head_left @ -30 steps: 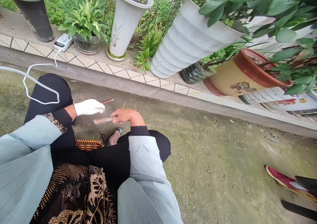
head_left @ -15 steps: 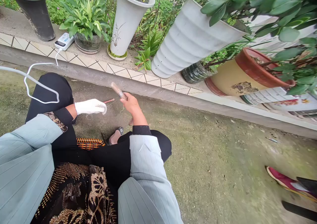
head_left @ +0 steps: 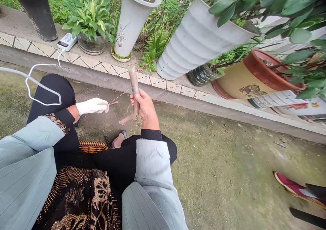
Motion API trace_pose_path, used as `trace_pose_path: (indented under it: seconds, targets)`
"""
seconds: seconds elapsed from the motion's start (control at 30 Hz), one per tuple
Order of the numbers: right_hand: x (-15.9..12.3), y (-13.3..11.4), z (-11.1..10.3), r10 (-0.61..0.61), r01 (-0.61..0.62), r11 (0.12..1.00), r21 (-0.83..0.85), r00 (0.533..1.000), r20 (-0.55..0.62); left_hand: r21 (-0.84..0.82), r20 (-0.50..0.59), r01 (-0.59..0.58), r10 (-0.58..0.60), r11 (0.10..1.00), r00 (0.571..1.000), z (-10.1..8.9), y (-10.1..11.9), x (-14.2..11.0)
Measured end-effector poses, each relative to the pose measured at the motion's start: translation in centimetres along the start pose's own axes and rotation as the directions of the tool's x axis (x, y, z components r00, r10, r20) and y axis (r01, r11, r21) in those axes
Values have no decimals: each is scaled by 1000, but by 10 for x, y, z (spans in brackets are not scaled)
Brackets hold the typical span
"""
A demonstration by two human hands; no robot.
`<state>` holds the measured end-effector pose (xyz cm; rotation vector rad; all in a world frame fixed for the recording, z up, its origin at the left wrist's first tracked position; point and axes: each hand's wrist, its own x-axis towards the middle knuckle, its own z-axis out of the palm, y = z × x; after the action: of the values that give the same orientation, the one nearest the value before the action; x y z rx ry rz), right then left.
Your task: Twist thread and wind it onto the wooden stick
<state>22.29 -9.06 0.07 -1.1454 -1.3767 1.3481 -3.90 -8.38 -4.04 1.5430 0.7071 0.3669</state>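
Note:
My right hand [head_left: 145, 106] is closed round a brown stick-like tube [head_left: 134, 87] and holds it upright, with a band of thin wire wound near its top. A thin wire [head_left: 119, 96] runs taut from that band to my left hand [head_left: 92, 106], which wears a white glove and is closed on the wire's end. Another short brown stick [head_left: 126, 119] lies on the concrete just below my right hand. A small reddish stick [head_left: 113, 102] lies on the ground beside my gloved hand. Both hands hover above my knees.
A tiled ledge [head_left: 84, 62] carries a dark pot [head_left: 35, 11], a tall white pot [head_left: 129, 19], a ribbed white pot [head_left: 196, 41], a terracotta pot [head_left: 252, 75] and a white power bank [head_left: 66, 40] with cable [head_left: 38, 84]. Another person's red shoe [head_left: 292, 186] is at right.
My right hand lifted the brown tube from lying level near the ground to standing upright and moved right, away from the gloved hand; the wire between them is now taut.

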Motion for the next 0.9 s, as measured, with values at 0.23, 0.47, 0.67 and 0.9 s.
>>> trace_pose_path:
  seconds: [0.23, 0.47, 0.67, 0.9]
  targets:
    - [10, 19, 10, 200, -274, 539, -796, 960, -196, -106, 180, 27, -7, 994, 984, 5, 9, -5]
    - [7, 14, 25, 502, -51, 149, -987, 864, 31, 65, 134, 26, -34, 998, 990, 5, 15, -7]
    - [-3, 6, 33, 758, 113, 489, -865, 437, 485, 309, -93, -20, 51, 951, 994, -1, 21, -5]
    - [-22, -32, -7, 201, -119, 975, -187, 830, 521, 72, -17, -45, 46, 996, 999, -5, 7, 1]
